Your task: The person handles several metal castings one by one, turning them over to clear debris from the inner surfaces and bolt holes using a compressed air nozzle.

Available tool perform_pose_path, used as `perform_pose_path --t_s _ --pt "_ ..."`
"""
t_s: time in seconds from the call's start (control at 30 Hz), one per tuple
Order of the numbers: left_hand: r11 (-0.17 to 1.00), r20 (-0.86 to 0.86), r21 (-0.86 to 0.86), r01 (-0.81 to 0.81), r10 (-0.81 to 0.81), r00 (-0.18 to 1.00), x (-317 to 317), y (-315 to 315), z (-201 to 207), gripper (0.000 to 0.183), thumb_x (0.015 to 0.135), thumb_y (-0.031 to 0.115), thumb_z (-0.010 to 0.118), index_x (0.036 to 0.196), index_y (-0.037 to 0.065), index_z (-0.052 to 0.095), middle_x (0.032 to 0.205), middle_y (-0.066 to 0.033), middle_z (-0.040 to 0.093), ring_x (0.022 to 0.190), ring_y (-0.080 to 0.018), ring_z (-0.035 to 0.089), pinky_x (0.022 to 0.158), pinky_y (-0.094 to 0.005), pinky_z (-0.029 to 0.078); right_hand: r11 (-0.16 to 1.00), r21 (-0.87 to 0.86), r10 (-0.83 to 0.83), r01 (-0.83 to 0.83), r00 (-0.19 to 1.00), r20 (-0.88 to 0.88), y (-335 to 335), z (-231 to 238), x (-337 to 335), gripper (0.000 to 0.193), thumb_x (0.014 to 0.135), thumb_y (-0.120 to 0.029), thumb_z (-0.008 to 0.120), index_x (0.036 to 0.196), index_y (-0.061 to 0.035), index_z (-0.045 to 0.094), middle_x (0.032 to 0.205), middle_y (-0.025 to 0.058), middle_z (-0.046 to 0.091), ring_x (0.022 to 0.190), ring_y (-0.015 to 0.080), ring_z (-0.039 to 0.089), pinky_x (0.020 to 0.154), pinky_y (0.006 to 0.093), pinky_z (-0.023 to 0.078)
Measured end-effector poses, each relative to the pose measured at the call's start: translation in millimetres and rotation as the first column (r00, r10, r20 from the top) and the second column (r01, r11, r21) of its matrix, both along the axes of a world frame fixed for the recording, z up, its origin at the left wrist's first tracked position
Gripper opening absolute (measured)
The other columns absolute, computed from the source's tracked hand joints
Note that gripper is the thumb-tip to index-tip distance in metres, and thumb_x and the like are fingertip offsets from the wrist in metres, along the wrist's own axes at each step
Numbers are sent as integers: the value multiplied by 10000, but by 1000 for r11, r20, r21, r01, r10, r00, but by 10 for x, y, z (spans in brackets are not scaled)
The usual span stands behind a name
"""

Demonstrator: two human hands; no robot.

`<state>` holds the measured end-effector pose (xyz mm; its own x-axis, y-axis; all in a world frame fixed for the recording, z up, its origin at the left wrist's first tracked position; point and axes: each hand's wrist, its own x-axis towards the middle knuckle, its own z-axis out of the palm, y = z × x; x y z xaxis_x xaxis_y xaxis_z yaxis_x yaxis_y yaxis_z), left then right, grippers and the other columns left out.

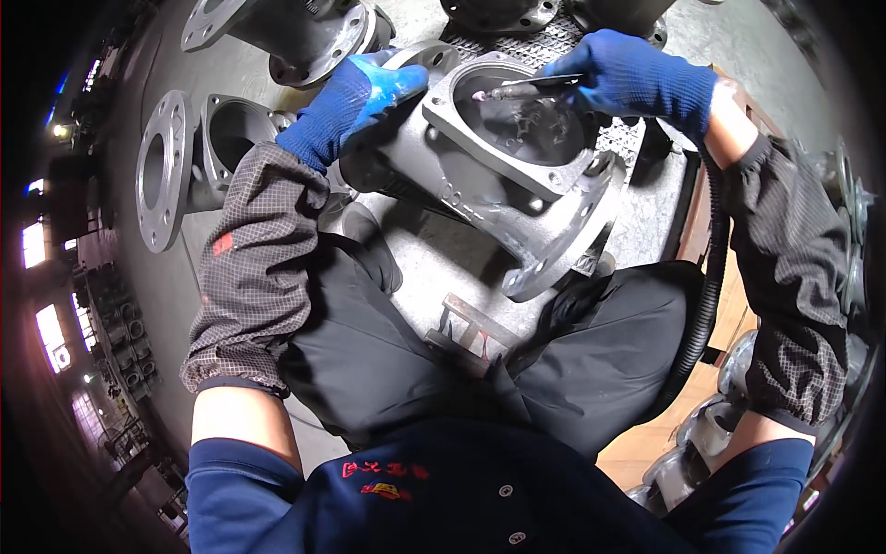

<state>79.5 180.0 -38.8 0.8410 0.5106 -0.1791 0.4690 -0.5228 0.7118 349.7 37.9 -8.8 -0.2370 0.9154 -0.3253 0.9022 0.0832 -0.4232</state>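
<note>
A grey cast-metal valve body [471,198] with round end flanges and a square opening on top sits in front of me, above my knees. My left hand [360,100], in a blue coated glove, grips the rim of its far left flange. My right hand [637,78], gloved in blue, is closed around a die grinder [528,90]. The grinder's thin shank points left, and its small pinkish tip lies over the square opening. Whether the tip touches the inner wall I cannot tell. The glove hides most of the grinder's body.
A black corrugated hose [709,277] runs down beside my right forearm. More flanged castings stand at left [166,171] and far left [295,42]. Others are stacked at lower right [678,475]. A metal grating [517,44] shows behind the valve body; a small metal stand [472,328] is between my knees.
</note>
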Motion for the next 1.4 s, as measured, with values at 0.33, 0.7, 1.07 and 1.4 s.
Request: perform_pose_path --t_s 0.33,0.7,1.07,1.4 --pt "925 -103 -304 -230 208 973 32 -131 85 456 853 340 549 1207 53 538 952 -148 622 831 -241 606 758 -334 482 995 -53 -89 89 996 -6 -22 56 -5 305 791 -80 620 1077 -169 673 832 98 684 655 202 646 638 309 521" --pt "956 -10 -227 -188 191 982 25 61 -129 568 820 366 675 1185 -48 542 938 -72 635 836 -124 577 771 -242 473 977 -114 -173 182 981 87 -25 72 30 275 816 -112 626 1080 -177 671 818 71 687 666 168 652 621 304 528" --pt "996 158 90 17 -32 987 -1 1 -148 402 888 347 574 1096 3 591 850 -125 626 738 -187 629 648 -286 525 996 -46 -67 73 989 129 -87 76 -124 243 813 -158 645 1051 -182 685 796 84 678 674 178 639 629 314 505" --pt "971 -39 -109 -213 210 977 80 2 -93 571 824 430 625 1097 -67 557 878 -140 640 703 -162 617 624 -266 519 993 -52 -94 104 982 166 -73 215 -33 253 828 -191 653 1079 -159 668 837 83 687 652 184 654 657 302 529"
